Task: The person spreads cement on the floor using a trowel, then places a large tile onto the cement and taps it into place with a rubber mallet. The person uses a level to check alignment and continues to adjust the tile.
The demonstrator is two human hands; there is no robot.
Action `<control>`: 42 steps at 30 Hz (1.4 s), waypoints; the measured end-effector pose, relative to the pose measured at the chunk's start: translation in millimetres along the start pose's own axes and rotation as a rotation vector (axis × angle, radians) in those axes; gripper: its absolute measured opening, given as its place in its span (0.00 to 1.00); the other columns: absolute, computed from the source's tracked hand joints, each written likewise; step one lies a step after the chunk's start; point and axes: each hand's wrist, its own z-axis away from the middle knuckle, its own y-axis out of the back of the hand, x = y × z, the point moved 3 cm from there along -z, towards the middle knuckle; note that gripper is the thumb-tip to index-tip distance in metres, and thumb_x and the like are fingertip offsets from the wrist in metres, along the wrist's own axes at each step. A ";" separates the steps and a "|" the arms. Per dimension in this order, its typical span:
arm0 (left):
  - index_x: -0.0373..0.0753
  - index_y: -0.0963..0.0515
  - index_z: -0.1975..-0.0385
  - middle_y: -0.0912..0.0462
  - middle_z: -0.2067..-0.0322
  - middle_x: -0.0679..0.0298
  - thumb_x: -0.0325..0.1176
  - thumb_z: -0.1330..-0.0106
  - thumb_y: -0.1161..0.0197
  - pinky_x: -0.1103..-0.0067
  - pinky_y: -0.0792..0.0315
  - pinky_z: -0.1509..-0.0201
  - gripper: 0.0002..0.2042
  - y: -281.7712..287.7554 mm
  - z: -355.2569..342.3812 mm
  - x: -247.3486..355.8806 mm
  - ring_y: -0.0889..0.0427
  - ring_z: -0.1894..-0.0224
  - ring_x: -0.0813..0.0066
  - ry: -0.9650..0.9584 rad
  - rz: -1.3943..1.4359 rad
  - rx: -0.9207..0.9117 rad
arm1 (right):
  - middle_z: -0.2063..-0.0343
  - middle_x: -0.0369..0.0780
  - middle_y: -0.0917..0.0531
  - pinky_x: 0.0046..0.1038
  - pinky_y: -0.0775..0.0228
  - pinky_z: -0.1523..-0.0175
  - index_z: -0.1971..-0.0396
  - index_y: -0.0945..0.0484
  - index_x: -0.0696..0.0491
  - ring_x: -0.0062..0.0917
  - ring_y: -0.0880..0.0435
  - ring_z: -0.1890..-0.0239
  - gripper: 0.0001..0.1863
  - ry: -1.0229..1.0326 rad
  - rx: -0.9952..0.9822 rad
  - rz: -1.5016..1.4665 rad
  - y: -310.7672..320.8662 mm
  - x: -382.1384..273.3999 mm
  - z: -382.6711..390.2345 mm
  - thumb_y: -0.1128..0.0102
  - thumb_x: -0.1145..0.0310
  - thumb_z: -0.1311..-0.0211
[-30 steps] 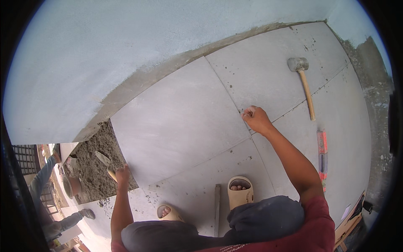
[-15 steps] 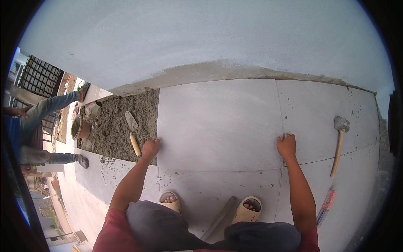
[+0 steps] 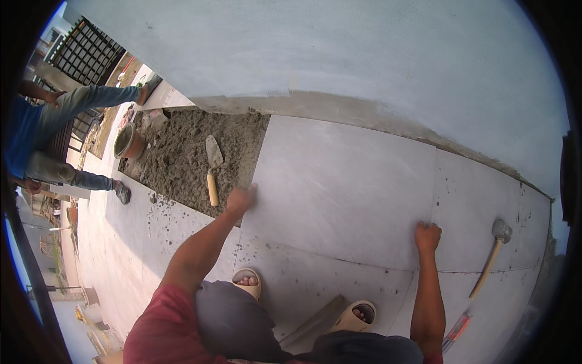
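A large pale grey tile (image 3: pixel 342 194) lies in front of me, its far edge beside the wall. My left hand (image 3: pixel 241 199) is closed over its left edge, bordering the wet mortar (image 3: pixel 176 158). At the seam on the tile's right side, my right hand (image 3: pixel 428 236) has its fingers curled against the edge; the fingertips are partly hidden. A pointing trowel (image 3: pixel 213 173) with a wooden handle rests on the mortar, just beyond my left hand. To the right of my right hand, a mallet (image 3: pixel 494 249) with a wooden handle lies on neighbouring tiles.
A bucket (image 3: pixel 129 142) stands at the mortar's far left. Another person's legs (image 3: pixel 91 97) are at the left. The bluish wall (image 3: pixel 339 54) bounds the far side. A grey bar (image 3: pixel 312 320) lies between my sandalled feet, and a red tool (image 3: pixel 458 327) lies at lower right.
My view has turned left, so the scene sits tilted and farther right. Both hands stay at the tile's sides. I cannot tell whether the tile itself has shifted.
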 end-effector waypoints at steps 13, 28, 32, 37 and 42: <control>0.26 0.20 0.69 0.17 0.70 0.42 0.57 0.34 0.42 0.65 0.26 0.57 0.30 0.5 2.1 -36.9 0.17 0.66 0.51 -0.049 0.318 0.236 | 0.81 0.36 0.30 0.27 0.37 0.66 0.82 0.31 0.57 0.21 0.35 0.74 0.31 -0.041 -0.089 -0.400 13.2 14.7 -22.4 0.40 0.42 0.35; 0.30 0.21 0.70 0.17 0.73 0.50 0.60 0.38 0.39 0.65 0.24 0.60 0.30 221.4 322.8 -152.5 0.16 0.68 0.57 0.471 0.396 -0.231 | 0.80 0.37 0.24 0.28 0.36 0.68 0.78 0.25 0.62 0.21 0.29 0.75 0.29 0.339 -0.428 0.088 356.6 -99.5 153.2 0.45 0.48 0.30; 0.30 0.20 0.65 0.15 0.68 0.48 0.61 0.36 0.42 0.63 0.24 0.55 0.31 261.6 422.2 -235.6 0.15 0.61 0.52 0.614 0.406 -0.245 | 0.82 0.41 0.26 0.35 0.35 0.65 0.77 0.21 0.64 0.28 0.33 0.73 0.30 0.570 -0.558 0.322 387.3 -205.4 252.3 0.43 0.47 0.31; 0.30 0.19 0.65 0.16 0.64 0.46 0.62 0.36 0.43 0.62 0.24 0.54 0.32 259.4 507.2 -341.5 0.16 0.58 0.50 0.810 0.598 -0.305 | 0.60 0.54 0.27 0.38 0.40 0.46 0.61 0.23 0.64 0.44 0.31 0.53 0.31 0.442 -0.620 0.522 375.9 -293.8 317.8 0.47 0.43 0.32; 0.29 0.19 0.67 0.16 0.63 0.46 0.61 0.35 0.44 0.61 0.25 0.53 0.32 286.8 590.1 -424.3 0.17 0.58 0.50 1.003 0.757 -0.220 | 0.47 0.62 0.23 0.41 0.37 0.34 0.48 0.22 0.63 0.52 0.26 0.42 0.36 0.755 -0.690 0.700 322.5 -439.0 444.9 0.49 0.40 0.32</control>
